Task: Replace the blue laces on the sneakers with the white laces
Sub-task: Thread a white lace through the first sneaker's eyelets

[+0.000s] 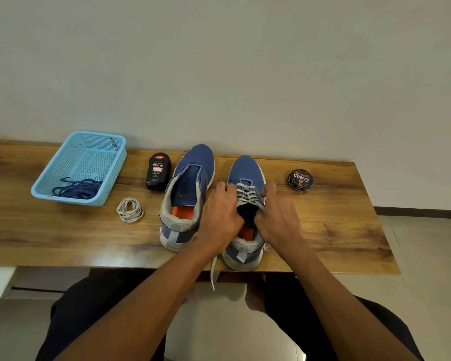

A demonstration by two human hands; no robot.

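Our left hand and right hand grip the right sneaker either side, fingers curled, steadying it to tighten its white lace.

Your sneakers are blue with orange insoles, one laced in white laces; the perforated basket is light blue, the bench wood-grained brown.

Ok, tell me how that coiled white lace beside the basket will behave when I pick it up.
The coiled white lace is probably floppy: its loops lie loose and flat on the wooden table. Nothing visibly ties it, so it will likely uncoil and dangle if lifted by one strand. It looks thin, so probably very light.
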